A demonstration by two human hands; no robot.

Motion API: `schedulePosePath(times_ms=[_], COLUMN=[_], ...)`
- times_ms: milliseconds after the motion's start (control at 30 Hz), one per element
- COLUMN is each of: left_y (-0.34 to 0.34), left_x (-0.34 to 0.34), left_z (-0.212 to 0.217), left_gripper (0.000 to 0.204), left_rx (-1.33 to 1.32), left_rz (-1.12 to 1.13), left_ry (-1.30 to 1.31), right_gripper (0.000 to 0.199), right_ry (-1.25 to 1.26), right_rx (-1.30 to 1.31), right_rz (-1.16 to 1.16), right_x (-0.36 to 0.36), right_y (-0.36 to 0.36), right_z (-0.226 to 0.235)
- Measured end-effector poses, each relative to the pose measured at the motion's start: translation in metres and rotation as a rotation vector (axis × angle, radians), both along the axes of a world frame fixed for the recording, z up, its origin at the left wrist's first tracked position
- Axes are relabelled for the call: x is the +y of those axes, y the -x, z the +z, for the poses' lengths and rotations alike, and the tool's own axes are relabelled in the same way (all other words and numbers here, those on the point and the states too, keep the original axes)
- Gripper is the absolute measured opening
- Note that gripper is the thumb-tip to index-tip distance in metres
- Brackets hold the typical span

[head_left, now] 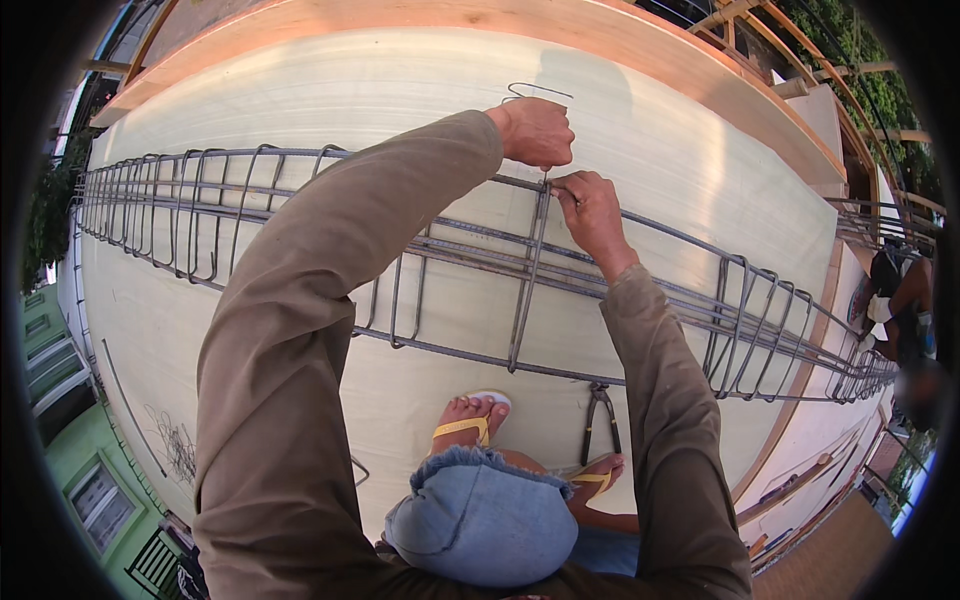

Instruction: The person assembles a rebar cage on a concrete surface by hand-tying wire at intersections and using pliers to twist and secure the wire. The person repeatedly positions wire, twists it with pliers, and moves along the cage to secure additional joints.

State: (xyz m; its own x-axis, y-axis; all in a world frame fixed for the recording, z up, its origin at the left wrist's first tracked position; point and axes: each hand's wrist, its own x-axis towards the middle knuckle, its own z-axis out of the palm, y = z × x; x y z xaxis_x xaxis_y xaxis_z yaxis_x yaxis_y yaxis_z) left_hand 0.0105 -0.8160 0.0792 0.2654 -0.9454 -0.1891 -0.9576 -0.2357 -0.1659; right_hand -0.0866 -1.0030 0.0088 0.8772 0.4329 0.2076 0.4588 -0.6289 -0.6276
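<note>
A long rebar cage [470,262] of grey bars and bent stirrups lies across in front of me. My left hand [537,133] is closed just above the cage's far top bar. A thin tie wire [540,90] loops out beyond that fist, and a short bit of wire shows below it, at the bar. Right beside, my right hand [597,215] pinches with thumb and finger at the top corner of a stirrup [530,275]. What lies between those fingertips is hidden. Nippers [600,420] with black and yellow handles lie on the pale surface, jaws toward the near bar.
My sandalled feet [470,420] stand on the pale panel [300,90], close to the nippers. Loose wire [175,445] is tangled at the left. Wooden formwork [430,20] borders the far side. Another person [905,290] is at the right edge, near the cage's end.
</note>
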Motion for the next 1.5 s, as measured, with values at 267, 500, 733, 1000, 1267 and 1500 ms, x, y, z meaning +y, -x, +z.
schedulePosePath(times_ms=[267, 500, 733, 1000, 1267, 1500], left_y=[-0.039, -0.033, 0.017, 0.060, 0.056, 0.059], left_x=[-0.038, -0.037, 0.012, 0.024, 0.002, 0.009], left_z=[-0.019, -0.039, -0.058, -0.076, -0.109, -0.099], left_gripper=[0.036, 0.052, 0.026, 0.048, 0.028, 0.029], left_rx=[-0.045, -0.067, 0.751, 1.014, 0.725, 0.756], left_rz=[-0.105, 0.284, 1.065, 0.912, 0.870, 0.857], left_ry=[0.154, 0.236, 0.447, 0.511, 0.521, 0.487], right_gripper=[0.011, 0.007, 0.014, 0.006, 0.004, 0.018], right_ry=[0.249, 0.158, 0.223, 0.386, 0.481, 0.620], right_rx=[-0.238, -0.359, -0.096, -0.029, -0.285, -0.177], right_rz=[0.012, 0.185, 0.299, 0.365, 0.465, 0.400], right_x=[-0.001, -0.003, -0.004, 0.001, -0.016, 0.007], right_y=[0.005, -0.012, -0.029, -0.044, -0.047, -0.038], right_z=[0.002, 0.013, 0.030, 0.033, 0.002, 0.028])
